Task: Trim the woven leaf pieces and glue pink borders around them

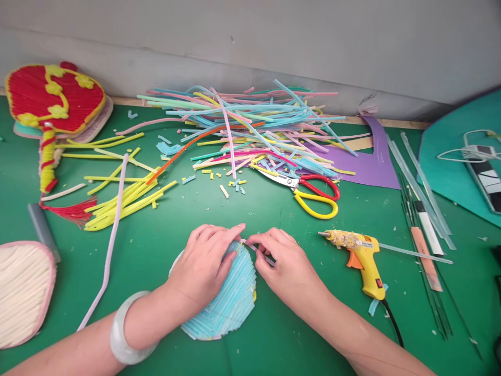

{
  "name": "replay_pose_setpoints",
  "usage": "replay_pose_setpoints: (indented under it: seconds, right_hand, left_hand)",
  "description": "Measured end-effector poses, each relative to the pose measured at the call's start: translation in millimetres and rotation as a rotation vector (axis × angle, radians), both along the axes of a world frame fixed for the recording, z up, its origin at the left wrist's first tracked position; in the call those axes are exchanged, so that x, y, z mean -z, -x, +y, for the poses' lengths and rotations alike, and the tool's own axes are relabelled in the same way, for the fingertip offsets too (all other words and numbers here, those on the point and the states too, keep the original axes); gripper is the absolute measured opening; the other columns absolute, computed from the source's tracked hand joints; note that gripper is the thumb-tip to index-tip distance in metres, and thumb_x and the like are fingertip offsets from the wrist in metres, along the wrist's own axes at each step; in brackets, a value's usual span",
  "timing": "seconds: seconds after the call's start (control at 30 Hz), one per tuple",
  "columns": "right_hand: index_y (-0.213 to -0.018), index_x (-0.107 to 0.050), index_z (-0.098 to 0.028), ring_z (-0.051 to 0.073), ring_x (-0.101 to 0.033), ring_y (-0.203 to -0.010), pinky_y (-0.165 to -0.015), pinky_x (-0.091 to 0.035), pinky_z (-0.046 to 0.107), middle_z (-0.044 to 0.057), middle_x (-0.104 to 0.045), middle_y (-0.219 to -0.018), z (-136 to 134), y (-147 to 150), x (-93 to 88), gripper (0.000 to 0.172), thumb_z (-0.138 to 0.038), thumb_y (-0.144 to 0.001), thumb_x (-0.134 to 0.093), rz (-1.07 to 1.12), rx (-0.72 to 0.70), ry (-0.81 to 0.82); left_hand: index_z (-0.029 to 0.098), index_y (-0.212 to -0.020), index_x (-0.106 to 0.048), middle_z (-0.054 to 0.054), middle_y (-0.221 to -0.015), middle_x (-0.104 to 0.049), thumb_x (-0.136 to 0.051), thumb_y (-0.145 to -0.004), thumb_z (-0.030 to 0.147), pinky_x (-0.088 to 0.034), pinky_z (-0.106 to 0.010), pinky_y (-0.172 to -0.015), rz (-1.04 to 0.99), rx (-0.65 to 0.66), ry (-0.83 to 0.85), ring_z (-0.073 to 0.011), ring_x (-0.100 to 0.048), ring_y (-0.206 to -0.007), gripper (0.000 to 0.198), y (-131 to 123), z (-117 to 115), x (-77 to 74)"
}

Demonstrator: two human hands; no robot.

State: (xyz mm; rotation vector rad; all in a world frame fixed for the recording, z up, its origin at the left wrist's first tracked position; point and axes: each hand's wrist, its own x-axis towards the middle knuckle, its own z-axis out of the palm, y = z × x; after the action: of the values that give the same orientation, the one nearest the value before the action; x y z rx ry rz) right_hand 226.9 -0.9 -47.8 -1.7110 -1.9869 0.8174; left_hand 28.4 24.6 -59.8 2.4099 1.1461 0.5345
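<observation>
A rounded panel of light blue chenille stems laid side by side [229, 297] lies on the green table before me. My left hand [205, 261] rests flat over its upper left part, fingers stretched toward the far edge and thumb apart on the blue surface. At the panel's top right edge, my right hand [279, 258] pinches a thin pale chenille stem [267, 259]. The stem's whitish tip meets the panel's edge near my left index finger; the rest is mostly covered by my right fingers. Some yellow shows along the panel's right rim.
Scissors [319, 196] lie beyond my hands, before a pile of chenille stems [250, 122]. A yellow glue gun [362, 256] is to the right, near clear glue sticks [425, 183]. Yellow stems [129, 203], a red fan [58, 99] and a cream panel [23, 295] are left.
</observation>
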Motion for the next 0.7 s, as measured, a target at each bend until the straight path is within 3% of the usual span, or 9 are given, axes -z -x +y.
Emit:
replay_pose_setpoints:
  seconds: [0.7]
  right_hand:
    - [-0.102,-0.07,-0.02,0.02,-0.057,-0.084,-0.077,-0.043,0.036,0.003,-0.066,-0.088,1.1,0.8,1.6,0.029,-0.002,-0.085,-0.055,0.0,-0.012,-0.007]
  left_hand:
    - [0.023,-0.145,-0.04,-0.005,-0.117,-0.067,-0.048,-0.1,0.013,-0.039,-0.043,-0.103,-0.007,-0.001,0.029,-0.0228,-0.056,-0.11,0.047,0.6,-1.3,1.8]
